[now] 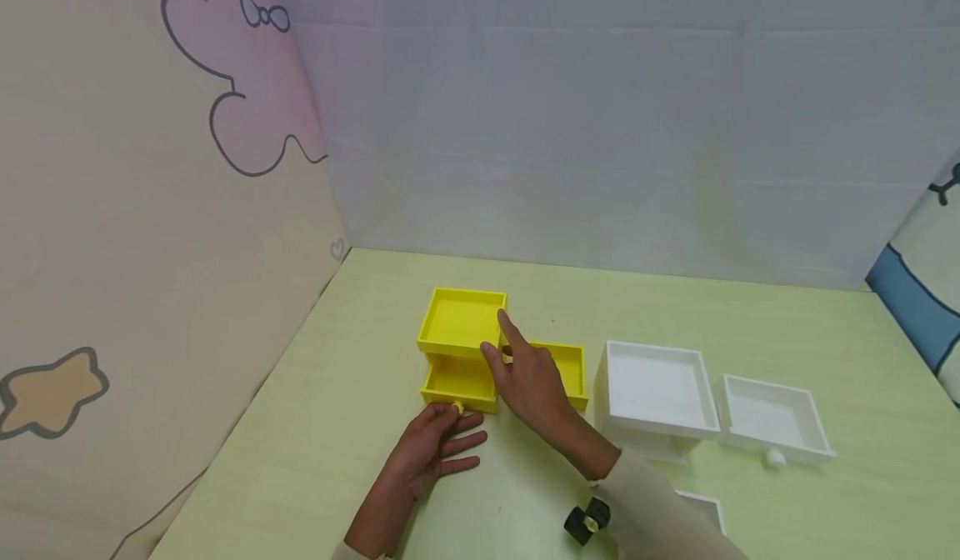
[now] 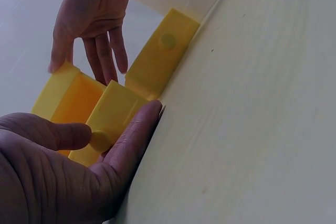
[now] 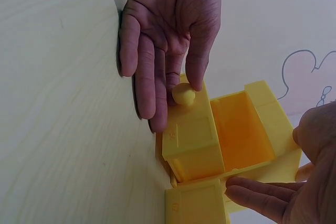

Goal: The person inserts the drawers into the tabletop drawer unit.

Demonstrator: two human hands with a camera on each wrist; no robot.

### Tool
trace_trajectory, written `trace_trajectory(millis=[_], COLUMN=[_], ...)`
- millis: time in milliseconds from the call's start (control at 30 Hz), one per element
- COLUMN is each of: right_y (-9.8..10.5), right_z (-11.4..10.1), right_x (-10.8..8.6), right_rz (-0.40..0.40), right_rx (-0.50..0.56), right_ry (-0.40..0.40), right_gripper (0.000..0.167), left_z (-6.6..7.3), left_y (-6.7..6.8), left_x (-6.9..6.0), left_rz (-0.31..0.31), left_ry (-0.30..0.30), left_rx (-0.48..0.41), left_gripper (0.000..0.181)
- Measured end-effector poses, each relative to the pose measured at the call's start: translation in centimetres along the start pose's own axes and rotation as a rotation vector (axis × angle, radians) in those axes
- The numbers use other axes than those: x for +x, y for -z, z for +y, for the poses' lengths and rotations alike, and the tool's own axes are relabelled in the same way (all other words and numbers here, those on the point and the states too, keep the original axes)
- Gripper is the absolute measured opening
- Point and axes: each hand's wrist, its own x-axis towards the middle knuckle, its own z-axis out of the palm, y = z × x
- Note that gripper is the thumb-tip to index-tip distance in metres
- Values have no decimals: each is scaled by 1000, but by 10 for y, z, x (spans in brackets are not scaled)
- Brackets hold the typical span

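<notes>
A small yellow cabinet (image 1: 461,318) has its lower drawer (image 1: 450,398) pulled partway out at the front. In the head view my left hand (image 1: 431,453) is at the drawer's front, thumb and forefinger pinching the round knob (image 3: 184,94), the other fingers spread. My right hand (image 1: 534,383) rests against the cabinet's right side with straight fingers, thumb at the front upper edge. The left wrist view shows the left thumb on the knob (image 2: 100,141) and the right hand (image 2: 97,17) on the cabinet beyond it.
A separate yellow drawer (image 1: 566,368) lies right of the cabinet, partly behind my right hand. Farther right stand a white cabinet (image 1: 660,389) and a loose white drawer (image 1: 776,414). Another white tray-like piece (image 1: 705,510) shows behind the right sleeve. Fabric walls border the table.
</notes>
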Motion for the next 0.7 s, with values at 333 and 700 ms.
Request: trace_trajectory(millis=[333, 700], right_y=[0, 2], right_z=[-1, 0], right_x=[-1, 1], right_rz=[-4, 2], right_rx=[9, 2], right_ry=[-17, -11], right_gripper=[66, 65], left_z=[2, 4], left_y=[1, 0], left_x=[0, 5], left_rz=[-24, -5], left_ry=[8, 10], left_rx=[-30, -28], left_gripper=[26, 26])
